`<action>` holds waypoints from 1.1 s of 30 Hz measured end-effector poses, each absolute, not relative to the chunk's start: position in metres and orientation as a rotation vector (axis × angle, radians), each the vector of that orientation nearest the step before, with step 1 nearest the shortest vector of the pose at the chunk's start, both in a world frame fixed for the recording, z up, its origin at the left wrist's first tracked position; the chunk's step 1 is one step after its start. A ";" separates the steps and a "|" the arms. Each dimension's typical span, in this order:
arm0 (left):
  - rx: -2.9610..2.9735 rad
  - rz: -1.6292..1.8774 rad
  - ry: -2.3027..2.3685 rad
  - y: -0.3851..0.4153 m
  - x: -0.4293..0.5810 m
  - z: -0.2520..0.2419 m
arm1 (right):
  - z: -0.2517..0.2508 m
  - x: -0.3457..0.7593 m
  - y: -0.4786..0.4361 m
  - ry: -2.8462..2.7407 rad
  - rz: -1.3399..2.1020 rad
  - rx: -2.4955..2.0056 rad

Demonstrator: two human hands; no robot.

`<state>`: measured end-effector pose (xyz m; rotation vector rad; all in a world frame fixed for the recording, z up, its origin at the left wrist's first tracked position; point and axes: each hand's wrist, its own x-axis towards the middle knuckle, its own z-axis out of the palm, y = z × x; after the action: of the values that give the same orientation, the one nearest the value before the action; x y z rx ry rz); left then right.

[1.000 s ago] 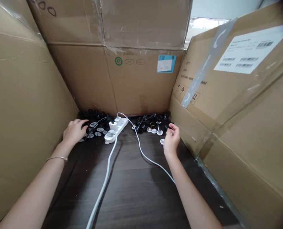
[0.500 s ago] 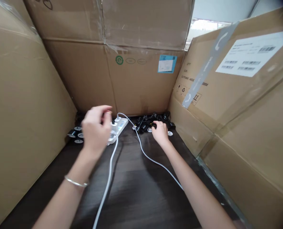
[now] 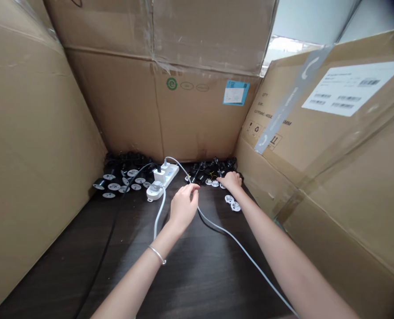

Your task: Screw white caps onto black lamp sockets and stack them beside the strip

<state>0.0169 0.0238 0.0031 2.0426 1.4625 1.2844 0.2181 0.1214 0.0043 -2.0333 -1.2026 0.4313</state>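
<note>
Fingers (image 3: 225, 178) of right hand (image 3: 233, 180) pressed together beside white discs (image 3: 213, 183), left hand (image 3: 183, 208) curled over white cable (image 3: 237, 241), power strip (image 3: 168, 173) near table's (image 3: 190, 279) far edge

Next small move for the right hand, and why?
Probably pick up the loose white round disc with the right hand: it lies just below that hand, apart from the tangle of black cords, so it should lift free without snagging.

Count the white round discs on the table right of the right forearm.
2: one white disc closer to the right forearm, one just beyond it, both on the dark tabletop. The forearm may hide more.
</note>
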 end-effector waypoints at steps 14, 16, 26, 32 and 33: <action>1.881 1.855 1.118 -0.004 0.034 -0.002 | 0.026 0.142 0.018 -0.567 1.371 -0.804; 1.816 1.858 1.127 -0.002 0.033 -0.004 | 0.021 0.135 0.012 -0.449 1.504 -0.720; 1.941 1.704 1.078 0.000 0.031 -0.002 | 0.016 0.140 0.004 -0.432 1.653 -0.667; 1.919 1.691 1.031 0.004 0.030 -0.005 | 0.014 0.141 0.005 -0.462 1.687 -0.653; 1.923 1.689 1.041 0.005 0.029 -0.005 | 0.013 0.142 0.005 -0.464 1.687 -0.649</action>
<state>0.0293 0.0047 -0.0052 1.9230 1.0409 1.6886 0.1415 0.0052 0.0133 -0.6492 -0.4641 1.6872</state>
